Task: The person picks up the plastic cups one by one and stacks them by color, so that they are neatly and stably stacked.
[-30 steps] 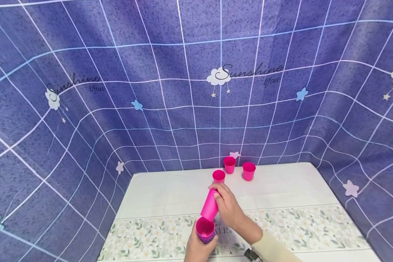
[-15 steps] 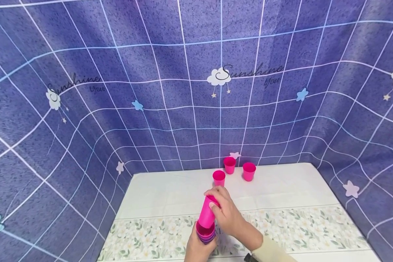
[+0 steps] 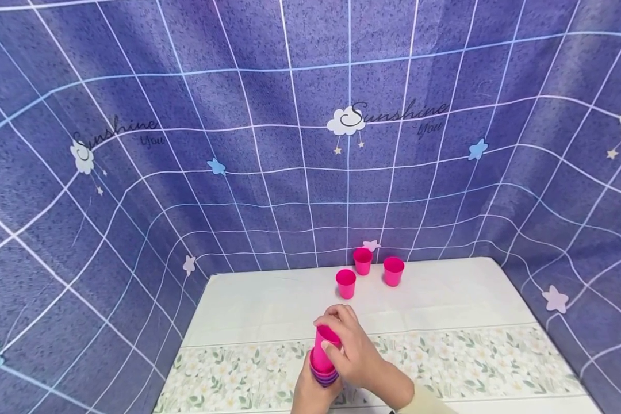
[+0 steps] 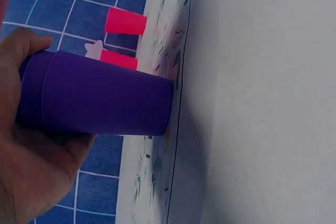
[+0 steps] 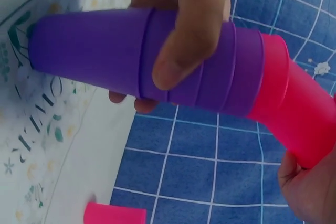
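Note:
My left hand (image 3: 313,394) grips a stack of nested purple cups (image 5: 89,51), thumb on one side and fingers round the other. A pink cup (image 5: 274,72) is nested at the top of that stack. From above, my right hand (image 3: 356,352) holds another pink cup (image 3: 325,345) by its upper part, thumb in front and fingers over the rim. Its lower end is inside the mouth of the stack, and it tilts against the stack's line in the right wrist view. The lowest purple cup (image 4: 110,95) shows its base near the tabletop in the left wrist view.
Three pink cups stand upright at the back of the table: one nearer (image 3: 346,286), one behind it (image 3: 363,263) and one to the right (image 3: 393,273). A white and floral cloth (image 3: 238,368) covers the table. Blue grid curtains (image 3: 269,144) surround its back and sides.
My right hand has moved down and slightly left with the pink cup, bringing its lower end into the stack. My left hand and the three standing cups have stayed in place.

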`<action>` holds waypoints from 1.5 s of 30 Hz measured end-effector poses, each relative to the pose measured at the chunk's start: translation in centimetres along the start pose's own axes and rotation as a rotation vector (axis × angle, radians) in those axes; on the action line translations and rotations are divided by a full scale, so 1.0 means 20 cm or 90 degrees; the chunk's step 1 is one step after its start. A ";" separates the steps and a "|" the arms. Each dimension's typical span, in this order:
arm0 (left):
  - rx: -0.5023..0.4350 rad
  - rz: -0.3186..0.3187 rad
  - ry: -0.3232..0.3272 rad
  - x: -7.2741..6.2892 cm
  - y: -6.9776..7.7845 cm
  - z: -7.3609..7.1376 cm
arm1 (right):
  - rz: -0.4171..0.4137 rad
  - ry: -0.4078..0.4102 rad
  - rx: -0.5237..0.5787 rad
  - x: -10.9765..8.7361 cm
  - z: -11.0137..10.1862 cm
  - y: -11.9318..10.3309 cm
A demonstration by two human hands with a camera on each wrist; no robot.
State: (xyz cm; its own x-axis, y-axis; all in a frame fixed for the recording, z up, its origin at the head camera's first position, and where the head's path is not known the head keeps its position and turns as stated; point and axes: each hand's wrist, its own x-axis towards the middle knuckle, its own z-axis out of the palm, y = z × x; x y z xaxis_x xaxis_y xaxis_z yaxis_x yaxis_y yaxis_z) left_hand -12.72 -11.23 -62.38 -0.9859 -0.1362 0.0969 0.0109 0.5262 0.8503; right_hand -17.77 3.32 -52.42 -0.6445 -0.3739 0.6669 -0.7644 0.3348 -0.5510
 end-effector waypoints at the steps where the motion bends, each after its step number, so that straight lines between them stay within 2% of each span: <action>1: 0.009 0.011 0.004 0.00 0.00 0.00 | 0.002 -0.003 0.001 -0.01 0.01 -0.01; 6: 0.046 0.089 0.058 -0.01 -0.02 0.01 | -0.019 -0.003 -0.008 -0.05 0.06 -0.04; 13: 0.057 0.133 0.091 -0.01 -0.05 0.02 | -0.059 -0.005 -0.024 -0.07 0.10 -0.05; 19: 0.110 0.203 0.122 -0.01 -0.06 0.03 | -0.072 -0.039 -0.033 -0.11 0.13 -0.04; 26: 0.102 0.188 0.126 -0.01 -0.06 0.03 | -0.062 -0.017 -0.056 -0.15 0.16 -0.03; 34: 0.078 0.229 0.138 0.00 -0.05 0.02 | -0.061 0.008 -0.076 -0.14 0.19 -0.02; 39: 0.066 0.247 0.102 0.00 -0.04 0.00 | -0.046 0.012 -0.075 -0.13 0.20 -0.02; 42: 0.063 0.240 0.075 0.00 -0.05 0.00 | -0.033 0.015 -0.064 -0.13 0.20 -0.01; 45: 0.081 0.202 0.071 0.00 -0.05 0.00 | -0.034 0.023 -0.058 -0.13 0.22 0.01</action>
State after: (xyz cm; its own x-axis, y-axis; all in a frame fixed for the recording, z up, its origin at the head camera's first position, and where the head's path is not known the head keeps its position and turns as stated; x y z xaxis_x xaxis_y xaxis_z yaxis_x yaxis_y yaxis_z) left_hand -12.73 -11.74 -63.20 -0.9123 -0.0358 0.4080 0.2866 0.6559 0.6984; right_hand -16.38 0.63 -56.41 -0.6009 -0.3628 0.7122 -0.7917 0.3925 -0.4680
